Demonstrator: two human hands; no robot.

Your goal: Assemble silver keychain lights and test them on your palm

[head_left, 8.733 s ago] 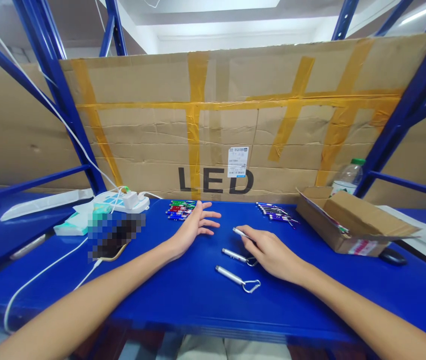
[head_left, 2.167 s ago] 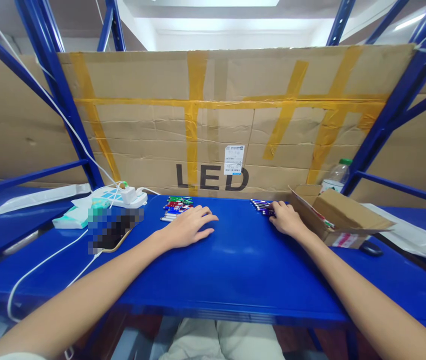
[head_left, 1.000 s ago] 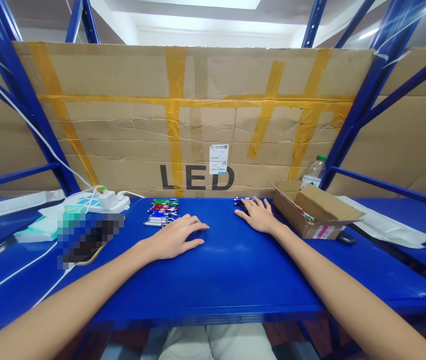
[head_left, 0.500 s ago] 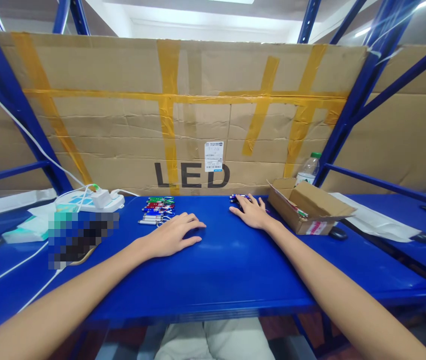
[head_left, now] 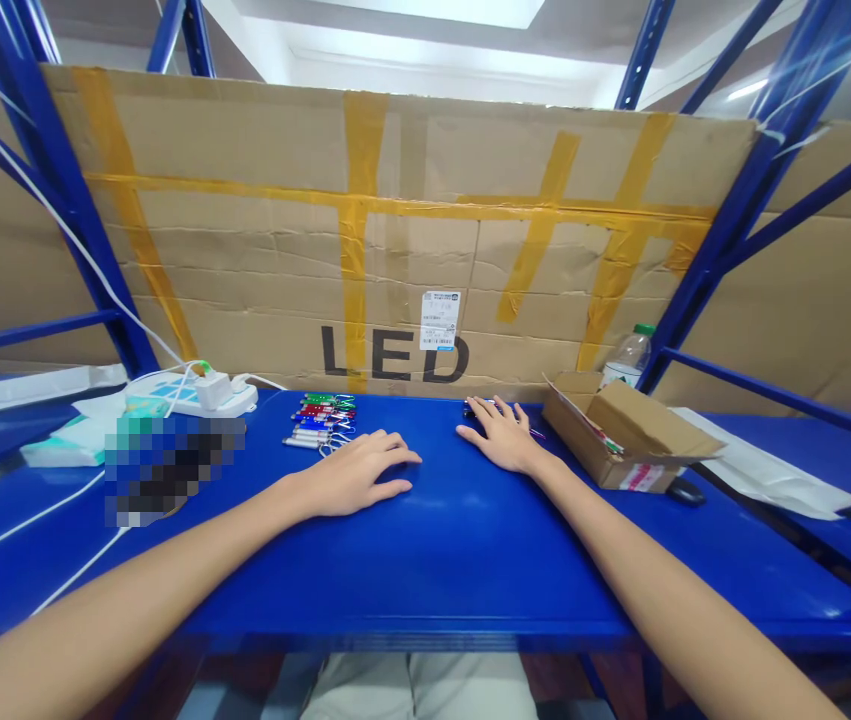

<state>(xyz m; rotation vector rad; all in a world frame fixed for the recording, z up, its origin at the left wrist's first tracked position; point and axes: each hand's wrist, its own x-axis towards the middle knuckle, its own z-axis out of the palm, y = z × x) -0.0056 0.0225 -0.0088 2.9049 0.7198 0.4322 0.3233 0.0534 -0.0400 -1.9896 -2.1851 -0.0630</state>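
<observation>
My left hand [head_left: 365, 475] rests on the blue tabletop, fingers loosely stretched out and holding nothing. Just beyond it lie several small metal sticks with carabiner clips, like penlights: green [head_left: 327, 400], red [head_left: 322, 411], blue [head_left: 320, 424] and silver [head_left: 308, 439]. My right hand [head_left: 498, 437] is spread flat over a few dark blue and purple sticks [head_left: 470, 409]. They are mostly hidden under its fingers, so their kind is hard to make out.
Right of my right hand stands an open cardboard box [head_left: 597, 455] with small items in it. Behind it is a bottle [head_left: 627, 355], and a black mouse-like object [head_left: 686, 491] sits beside it. At left are a white power strip [head_left: 234, 400] with cables and a tissue pack [head_left: 69, 445]. Cardboard [head_left: 282, 280] walls the back.
The view has tilted and shifted slightly, so the scene sits a little to the right and lower. Both hands stay nearly in place; the right hand's fingers spread over the sticks.
</observation>
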